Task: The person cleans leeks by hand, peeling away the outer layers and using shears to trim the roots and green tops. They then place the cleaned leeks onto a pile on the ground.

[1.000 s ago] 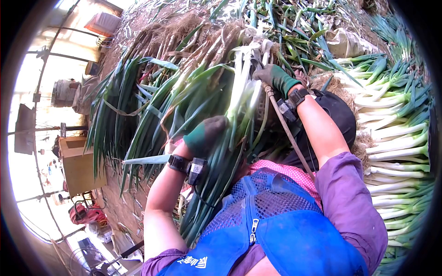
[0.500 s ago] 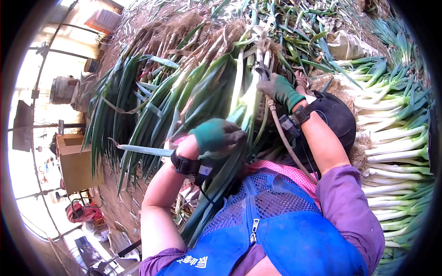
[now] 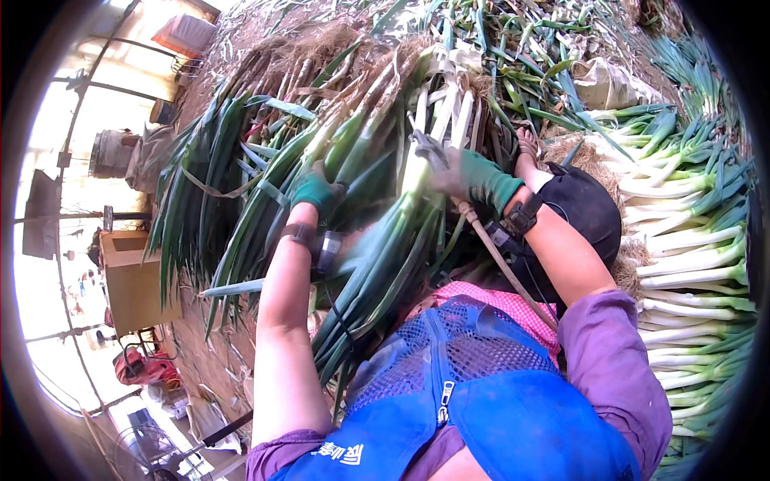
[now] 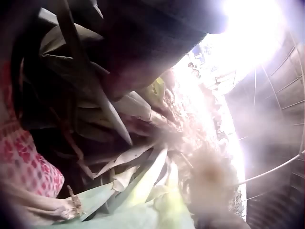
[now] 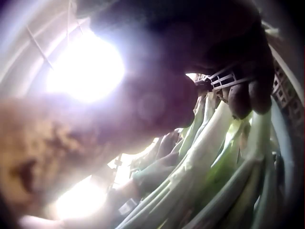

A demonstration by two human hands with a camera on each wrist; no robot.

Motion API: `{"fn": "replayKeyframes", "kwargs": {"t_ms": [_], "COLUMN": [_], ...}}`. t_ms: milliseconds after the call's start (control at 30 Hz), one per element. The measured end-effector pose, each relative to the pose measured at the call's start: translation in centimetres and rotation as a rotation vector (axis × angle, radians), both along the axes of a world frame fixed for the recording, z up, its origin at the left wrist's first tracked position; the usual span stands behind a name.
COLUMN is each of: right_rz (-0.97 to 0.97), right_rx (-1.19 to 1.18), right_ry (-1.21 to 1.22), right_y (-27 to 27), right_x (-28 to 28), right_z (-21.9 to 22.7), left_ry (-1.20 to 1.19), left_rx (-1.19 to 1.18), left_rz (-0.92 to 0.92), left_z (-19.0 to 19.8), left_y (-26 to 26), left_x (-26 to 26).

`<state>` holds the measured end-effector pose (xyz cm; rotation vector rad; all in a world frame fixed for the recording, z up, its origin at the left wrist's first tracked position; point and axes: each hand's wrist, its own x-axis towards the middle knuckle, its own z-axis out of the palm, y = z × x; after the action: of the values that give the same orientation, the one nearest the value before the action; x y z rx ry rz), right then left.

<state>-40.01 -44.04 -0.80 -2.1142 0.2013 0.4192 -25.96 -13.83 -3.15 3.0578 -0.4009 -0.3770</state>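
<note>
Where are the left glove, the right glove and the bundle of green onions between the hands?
left glove (image 3: pixel 315 191), head view, back of the hand
right glove (image 3: pixel 473 178), head view, back of the hand
bundle of green onions (image 3: pixel 383 252), head view, green stalks mid-bundle

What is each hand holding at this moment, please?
Left hand: grips the green onion bundle.
Right hand: holds a hose nozzle against the stalks.

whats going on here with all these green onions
A person in green gloves is working on a big bundle of green onions held across their lap. The left hand grasps the leafy side of the bundle, while the right hand holds a tool with a hose against the white stalks. Cleaned white onions lie stacked beside the right arm, and more bundles lie beyond the left hand.
</note>
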Motion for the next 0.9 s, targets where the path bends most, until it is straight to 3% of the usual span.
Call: {"fn": "replayKeyframes", "kwargs": {"t_ms": [33,100,167,233,300,367,467,567,600,633,700,767,900], "right_rz": [0.058,0.000,-0.031,-0.040,-0.025,-0.073,-0.118,-0.125,-0.128,-0.133,-0.140,-0.143,-0.148], "right_rx": [0.050,-0.018,-0.050,-0.056,-0.036,0.006,0.073,0.194,0.176,0.156,0.155,0.196,0.155], "right_ry": [0.062,0.012,-0.008,-0.006,0.014,0.062,0.030,0.023,0.012,0.000,-0.012,-0.008,-0.043], "right_y": [0.6,2.0,2.1,1.7,0.7,0.2,-0.5,-0.2,0.1,0.4,0.7,0.8,0.7], "right_x": [-0.8,-1.4,-3.4,-4.5,-5.3,-6.5,-8.2,-8.9,-9.0,-9.0,-8.9,-8.8,-8.5], "right_z": [1.7,-3.9,-0.8,-0.6,-3.2,-1.4,-2.5,-2.4,-2.2,-1.9,-1.4,-1.1,-1.9], "left_ry": [-0.073,-0.083,-0.039,0.075,-0.058,-0.057,-0.160,-0.523,-0.316,-0.263,0.077,0.080,-0.024], "left_rx": [0.078,0.095,0.096,0.081,-0.005,-0.040,0.062,0.090,0.161,0.082,-0.154,0.061,0.124], "left_rz": [-0.048,-0.013,0.021,0.058,0.088,0.107,-0.034,-0.169,-0.184,-0.270,-0.231,-0.144,-0.001], "left_z": [-0.4,-1.4,-1.4,0.6,1.9,4.5,6.4,5.3,6.4,5.1,2.1,0.3,-3.5], "left_y": [-0.4,-0.7,-0.9,-0.7,0.2,0.2,-0.3,-1.9,-3.3,-3.7,-4.0,-5.5,-6.8], "left_x": [-0.5,-0.8,0.2,1.5,1.8,2.0,0.9,-1.3,-1.5,-1.3,-0.2,-0.7,-0.8]}}
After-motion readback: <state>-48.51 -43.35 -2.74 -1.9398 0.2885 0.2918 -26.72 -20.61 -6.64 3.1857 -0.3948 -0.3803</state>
